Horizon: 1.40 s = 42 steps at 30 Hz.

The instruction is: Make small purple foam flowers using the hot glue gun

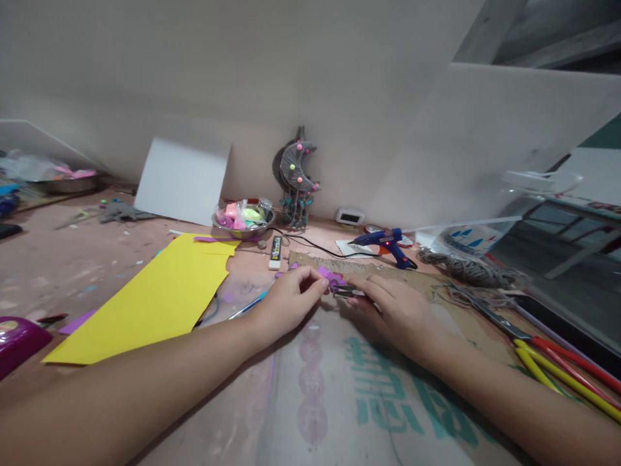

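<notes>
My left hand (298,294) has its thumb and forefinger pinched together on a small purple piece (328,282), mostly hidden by the fingertips. Just to its right, my right hand (395,314) is wrapped round a small scissors-like tool (345,291). The tool's dark metal tips point left at the purple piece; whether they touch it I cannot tell. More purple cut pieces (330,274) lie right behind the fingertips on brown cardboard (310,260). Under my left wrist sticks out a blue pen (247,305).
Yellow sheet (155,291) lies left; big red-and-yellow-handled scissors (526,340) and grey yarn (470,268) are right. Behind stand a blue glue gun (388,241) with its cord, a metal bowl (242,228) of colourful bits, a moon ornament (298,168) and a white board (184,181).
</notes>
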Available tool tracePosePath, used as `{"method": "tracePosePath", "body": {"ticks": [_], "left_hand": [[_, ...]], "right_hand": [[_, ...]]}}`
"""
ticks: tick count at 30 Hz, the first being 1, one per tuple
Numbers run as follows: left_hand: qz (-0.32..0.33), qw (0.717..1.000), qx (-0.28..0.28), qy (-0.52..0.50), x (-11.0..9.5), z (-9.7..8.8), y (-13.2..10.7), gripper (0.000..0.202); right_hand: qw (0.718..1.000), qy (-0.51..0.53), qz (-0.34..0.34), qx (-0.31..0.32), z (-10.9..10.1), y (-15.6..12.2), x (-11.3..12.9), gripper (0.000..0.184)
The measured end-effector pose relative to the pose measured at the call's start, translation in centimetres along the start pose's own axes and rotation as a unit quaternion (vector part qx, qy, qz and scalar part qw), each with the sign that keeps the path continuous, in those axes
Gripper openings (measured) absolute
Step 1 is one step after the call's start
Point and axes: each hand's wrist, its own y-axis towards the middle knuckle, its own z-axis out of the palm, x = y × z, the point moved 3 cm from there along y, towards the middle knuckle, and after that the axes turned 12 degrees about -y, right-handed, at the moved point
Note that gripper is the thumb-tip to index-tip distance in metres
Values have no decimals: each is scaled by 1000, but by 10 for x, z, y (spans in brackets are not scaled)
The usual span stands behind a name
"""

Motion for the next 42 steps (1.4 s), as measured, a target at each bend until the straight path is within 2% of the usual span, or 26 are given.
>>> {"method": "tracePosePath", "body": {"ticks": [18,28,34,38,42], "left_hand": [[-6,1000,9,0,1,1,0,23],[-14,1000,15,-2,2,1,0,23],[-31,999,-8,-36,8,-1,3,22],[-51,995,-25,-88,11,-3,5,23],[-59,993,-29,-98,8,-2,5,24]], "right_hand": [[998,-37,-45,-2,-4,2,3,27],[997,-38,-63,-6,-5,2,3,22],[995,-23,-99,-9,-2,-2,4,27],[999,11,-49,-2,-6,-4,-1,30],[995,80,-30,49,-6,-5,-2,26]]}}
